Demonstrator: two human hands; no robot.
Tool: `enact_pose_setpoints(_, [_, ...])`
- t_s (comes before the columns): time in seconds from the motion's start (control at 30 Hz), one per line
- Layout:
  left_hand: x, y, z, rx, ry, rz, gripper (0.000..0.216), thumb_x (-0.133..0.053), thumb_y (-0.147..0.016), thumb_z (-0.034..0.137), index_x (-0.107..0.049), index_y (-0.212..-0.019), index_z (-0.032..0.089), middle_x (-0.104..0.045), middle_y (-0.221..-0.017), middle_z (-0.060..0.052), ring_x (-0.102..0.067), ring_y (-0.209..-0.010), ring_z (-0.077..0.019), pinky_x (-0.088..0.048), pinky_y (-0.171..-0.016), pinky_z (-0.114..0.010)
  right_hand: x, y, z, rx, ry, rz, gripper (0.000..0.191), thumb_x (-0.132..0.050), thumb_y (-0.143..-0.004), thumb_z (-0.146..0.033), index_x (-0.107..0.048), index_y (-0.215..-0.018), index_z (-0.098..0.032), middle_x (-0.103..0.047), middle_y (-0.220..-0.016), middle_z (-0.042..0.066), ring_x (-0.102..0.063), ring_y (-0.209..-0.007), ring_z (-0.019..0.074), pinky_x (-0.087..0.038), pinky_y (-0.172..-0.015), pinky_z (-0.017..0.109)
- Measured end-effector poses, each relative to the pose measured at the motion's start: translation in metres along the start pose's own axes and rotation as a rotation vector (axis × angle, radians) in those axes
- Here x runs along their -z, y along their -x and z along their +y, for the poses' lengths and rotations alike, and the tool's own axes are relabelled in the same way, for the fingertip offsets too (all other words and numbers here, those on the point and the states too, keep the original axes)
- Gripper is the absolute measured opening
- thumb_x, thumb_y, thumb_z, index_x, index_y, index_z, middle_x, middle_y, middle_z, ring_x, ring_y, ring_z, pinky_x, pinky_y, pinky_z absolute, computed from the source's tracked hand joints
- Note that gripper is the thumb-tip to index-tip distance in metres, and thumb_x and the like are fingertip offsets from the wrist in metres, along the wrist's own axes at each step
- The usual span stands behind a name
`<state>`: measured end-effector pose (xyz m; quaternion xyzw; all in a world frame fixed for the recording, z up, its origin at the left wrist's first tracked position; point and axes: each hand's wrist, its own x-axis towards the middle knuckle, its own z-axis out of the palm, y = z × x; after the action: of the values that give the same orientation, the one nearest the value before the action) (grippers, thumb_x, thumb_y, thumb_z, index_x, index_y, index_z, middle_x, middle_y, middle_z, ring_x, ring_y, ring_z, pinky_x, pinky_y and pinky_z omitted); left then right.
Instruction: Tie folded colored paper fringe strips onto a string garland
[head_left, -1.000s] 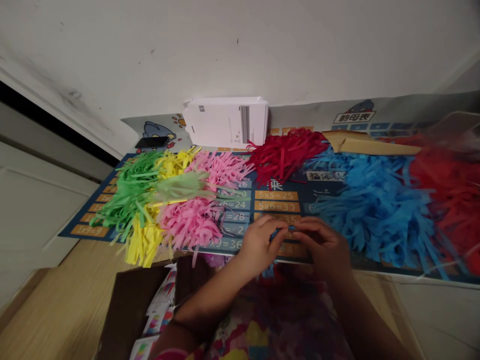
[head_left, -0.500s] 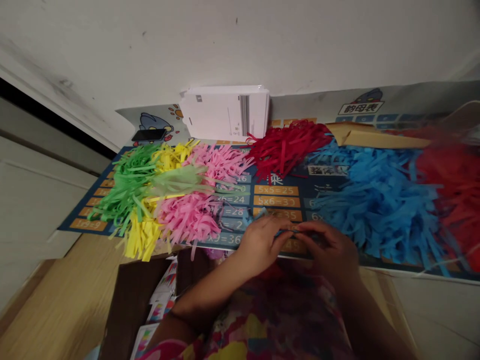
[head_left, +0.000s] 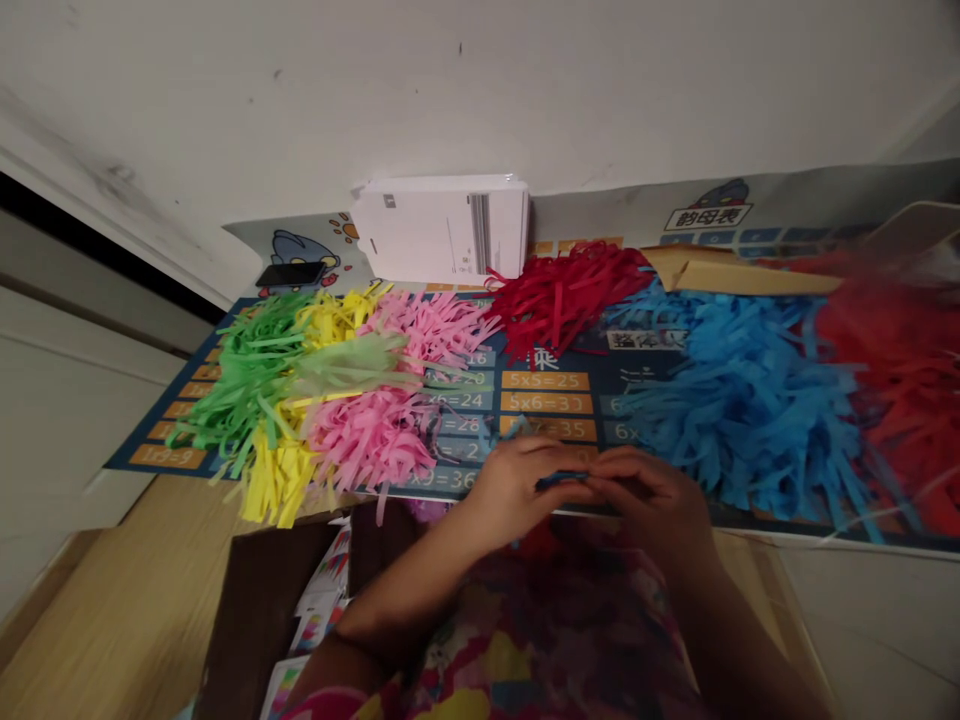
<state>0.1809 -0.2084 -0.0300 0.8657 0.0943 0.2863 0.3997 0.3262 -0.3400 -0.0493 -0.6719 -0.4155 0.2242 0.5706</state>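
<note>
Close to the table's front edge, my left hand (head_left: 517,485) is closed around a blue tissue-paper tassel (head_left: 564,478). The tassel's twisted middle shows between the fingers, and some fringe (head_left: 510,430) sticks out behind the knuckles. My right hand (head_left: 656,500) meets it from the right, thumb and forefinger pinched on the tassel's other end. Most of the tassel is hidden by my fingers. Right of my hands lies a big heap of blue fringed tassels (head_left: 757,400).
Green (head_left: 259,360), yellow (head_left: 277,475) and pink tassels (head_left: 371,440) pile up at left. Dark red tassels (head_left: 566,295) lie behind, brighter red ones (head_left: 900,390) far right. A white box (head_left: 442,230) leans on the wall near a phone (head_left: 292,275). Below stands an open brown box (head_left: 262,600).
The view has shifted slightly. My hands stay together near the front edge; a bit more of the blue twisted part now shows between my fingers.
</note>
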Motion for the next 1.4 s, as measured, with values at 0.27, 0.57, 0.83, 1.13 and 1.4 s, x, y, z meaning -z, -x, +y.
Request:
enact_pose_setpoints(0.27, [0.0, 0.002, -0.004, -0.002, -0.036, -0.027, 0.013, -0.067, -0.093, 0.028, -0.076, -0.097, 0.019, -0.079, -0.088, -0.004, -0.073, -0.083, -0.0165, -0.055, -0.077, -0.025, 0.003, 0.004, 0.005, -0.035, -0.074, 0.0, 0.008, -0.076, -0.08, -0.031, -0.075, -0.074, -0.027, -0.075, -0.081, 0.001, -0.07, -0.077, 0.0181, -0.056, -0.07, 0.028])
enact_pose_setpoints(0.57, [-0.005, 0.001, -0.004, -0.119, -0.134, 0.094, 0.023, -0.065, -0.094, 0.034, -0.069, -0.111, 0.019, -0.076, -0.101, -0.009, -0.07, -0.101, -0.0219, -0.056, -0.095, -0.039, 0.004, 0.009, 0.005, 0.032, 0.115, 0.115, 0.008, -0.072, -0.086, -0.032, -0.074, -0.081, -0.027, -0.076, -0.085, -0.001, -0.07, -0.081, 0.0173, -0.055, -0.074, 0.029])
enact_pose_setpoints(0.83, [-0.01, -0.004, -0.004, -0.308, -0.193, 0.24, 0.009, -0.063, -0.093, 0.017, -0.071, -0.096, 0.021, -0.078, -0.09, -0.002, -0.072, -0.081, -0.0136, -0.052, -0.098, -0.037, -0.004, 0.01, 0.0, 0.028, 0.138, 0.176, 0.006, -0.072, -0.086, -0.033, -0.076, -0.086, -0.028, -0.077, -0.087, -0.001, -0.072, -0.082, 0.0177, -0.057, -0.076, 0.029])
enact_pose_setpoints(1.13, [-0.012, -0.003, -0.002, -0.27, -0.228, 0.252, 0.011, -0.065, -0.092, 0.015, -0.071, -0.096, 0.022, -0.08, -0.093, 0.0, -0.073, -0.086, -0.013, -0.04, -0.109, -0.04, -0.006, 0.013, -0.002, -0.004, 0.119, 0.206, 0.01, -0.073, -0.085, -0.035, -0.078, -0.084, -0.027, -0.077, -0.086, 0.001, -0.073, -0.081, 0.0198, -0.058, -0.076, 0.032])
enact_pose_setpoints(1.4, [-0.012, -0.003, -0.002, -0.262, -0.253, 0.247, 0.011, -0.065, -0.092, 0.016, -0.072, -0.095, 0.023, -0.081, -0.094, 0.001, -0.073, -0.089, -0.0139, -0.033, -0.117, -0.043, -0.009, 0.014, -0.001, -0.041, 0.118, 0.224, 0.01, -0.073, -0.085, -0.036, -0.078, -0.085, -0.027, -0.077, -0.085, 0.0, -0.072, -0.08, 0.0193, -0.058, -0.077, 0.031])
